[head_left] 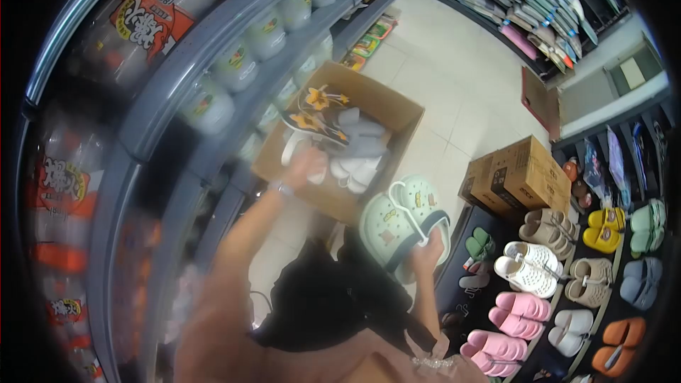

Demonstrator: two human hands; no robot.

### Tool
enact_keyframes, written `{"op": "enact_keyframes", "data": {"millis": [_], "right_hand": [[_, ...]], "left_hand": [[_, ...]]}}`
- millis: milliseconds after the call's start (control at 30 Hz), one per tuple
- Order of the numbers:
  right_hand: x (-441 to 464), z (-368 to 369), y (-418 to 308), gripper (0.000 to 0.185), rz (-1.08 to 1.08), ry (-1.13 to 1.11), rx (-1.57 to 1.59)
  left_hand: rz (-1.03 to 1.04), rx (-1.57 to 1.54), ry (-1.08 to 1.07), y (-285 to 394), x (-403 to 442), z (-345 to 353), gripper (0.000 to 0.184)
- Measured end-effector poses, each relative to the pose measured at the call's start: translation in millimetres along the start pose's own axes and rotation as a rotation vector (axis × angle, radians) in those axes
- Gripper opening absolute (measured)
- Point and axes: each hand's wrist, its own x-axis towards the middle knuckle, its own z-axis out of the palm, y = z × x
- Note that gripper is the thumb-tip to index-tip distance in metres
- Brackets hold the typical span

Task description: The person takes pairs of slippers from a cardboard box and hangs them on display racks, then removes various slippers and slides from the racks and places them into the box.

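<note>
An open cardboard box (406, 110) stands on the floor ahead, with grey slippers (360, 133) and white ones (355, 172) inside. Reaching over its near left side, my left hand (307, 163) is closed at a pair of dark slippers with yellow flowers (312, 117), which tilt up at the box's left part. My right hand (427, 252) grips a pair of pale green clogs (397, 220) by their white hanger, to the right of the box's near edge.
Display shelves with pink clogs (520, 315) and white clogs (528, 269) stand at the right. Behind them sits a closed cardboard box (518, 177). Grey shelving (177, 64) with jars runs along the left. Folded textiles (525, 0) fill a far shelf.
</note>
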Motion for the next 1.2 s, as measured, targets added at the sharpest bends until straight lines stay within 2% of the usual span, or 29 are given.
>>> {"op": "enact_keyframes", "data": {"millis": [100, 167, 267, 367, 467, 500, 567, 667, 733, 833, 867, 967, 1000, 1100, 1167, 1200], "right_hand": [[49.1, 13.5, -14.4, 0.027, -0.07, -0.143, -0.042], [101.3, 38.4, -11.5, 0.022, -0.133, -0.31, -0.058], [146.2, 74.6, -46.4, 0.022, -0.22, -0.431, 0.104], [172.7, 125.7, -60.2, 0.024, -0.282, -0.535, 0.186], [178.4, 179.0, -67.0, 0.029, -0.204, -0.687, 0.404], [175.3, 199.1, -60.0, 0.031, -0.159, -0.705, 0.479], [166.8, 231.0, -35.6, 0.038, -0.222, -0.768, 0.451], [140.7, 265.6, 18.6, 0.049, -0.574, -0.699, 0.169], [128.4, 269.8, 70.6, 0.042, -0.476, -1.015, -0.108], [124.9, 258.1, 152.4, 0.033, -0.65, -1.518, -0.456], [123.6, 251.5, 155.9, 0.03, -0.728, -1.656, -0.608], [122.5, 244.0, 151.4, 0.025, -0.74, -1.657, -0.483], [120.6, 244.4, 142.1, 0.021, -0.612, -1.578, -0.383], [120.3, 242.1, 116.0, 0.02, -0.717, -1.436, -0.261], [112.9, 231.4, 93.5, 0.016, -0.732, -1.408, -0.148], [105.0, 224.2, 81.0, 0.014, -0.718, -1.285, -0.114]], "left_hand": [[0.068, -0.009, 0.178, -29.0, -36.8, -25.7, 0.035], [-0.022, -0.161, 0.491, -41.8, -64.8, -29.8, 0.037], [-0.054, -0.177, 0.62, -73.5, -74.4, -36.0, 0.042], [-0.026, -0.15, 0.66, -98.2, -83.7, -20.1, 0.045], [-0.029, -0.21, 0.689, -129.5, -91.0, -4.6, 0.046], [-0.018, -0.244, 0.678, -137.1, -92.0, 2.3, 0.046], [-0.014, -0.27, 0.723, -149.6, -92.3, 15.1, 0.047], [-0.008, -0.338, 0.649, -149.6, -95.3, 42.3, 0.045], [-0.017, -0.343, 0.664, -151.7, -96.8, 51.8, 0.043], [-0.03, -0.338, 0.671, -149.9, -107.9, 60.3, 0.038], [-0.023, -0.379, 0.648, -154.8, -113.8, 59.9, 0.036], [0.028, -0.453, 0.643, -173.0, -133.5, 56.9, 0.032], [0.059, -0.485, 0.627, -180.4, -141.2, 52.8, 0.031], [0.113, -0.519, 0.64, -189.5, -170.2, 49.9, 0.029], [0.12, -0.551, 0.73, -202.1, -200.7, 48.2, 0.029], [0.159, -0.572, 0.76, -220.1, -216.2, 43.0, 0.028]]}}
